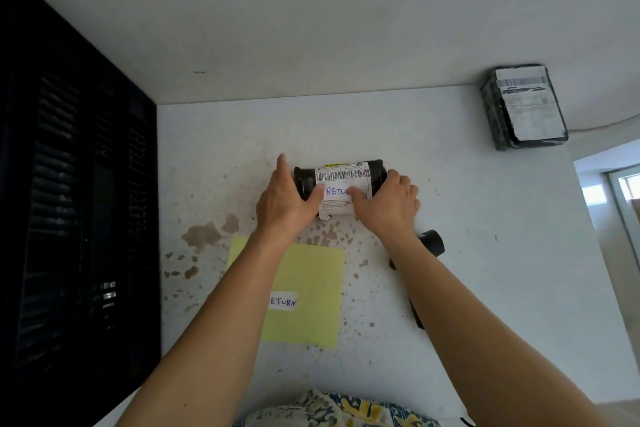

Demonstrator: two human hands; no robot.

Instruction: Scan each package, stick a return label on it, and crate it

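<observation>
The black crate (76,191) stands along the left edge of the white table (450,204), well apart from the work. I judge the later transfer the largest hazard: the package must cross the whole stained area to reach it, and a loose carry could drop it short.

The yellow sheet (311,288) lies near me with one spare RETURN sticker (283,302) on it. My left forearm passes over its corner; I could drag the sheet or lift that sticker by contact.

A second wrapped package (523,107) sits at the far right corner, untouched. I judge it next in line; skipping its scan is a sequencing risk.

The black cylindrical package (341,180) lies on its side at table centre. Being round, it may roll when pressure is released.

The scanner (429,243) lies just beside my right wrist, partly hidden by the arm. A careless withdrawal could knock it.

My left hand (287,198) braces the package's left end, fingers extended, thumb on the label. My right hand (388,201) holds the right end, fingers curled around it, thumb pressing down.

The return label (337,191) sits on the shipping label, below the barcode (343,174). Uneven pressing could crease it or leave an edge lifted.
</observation>
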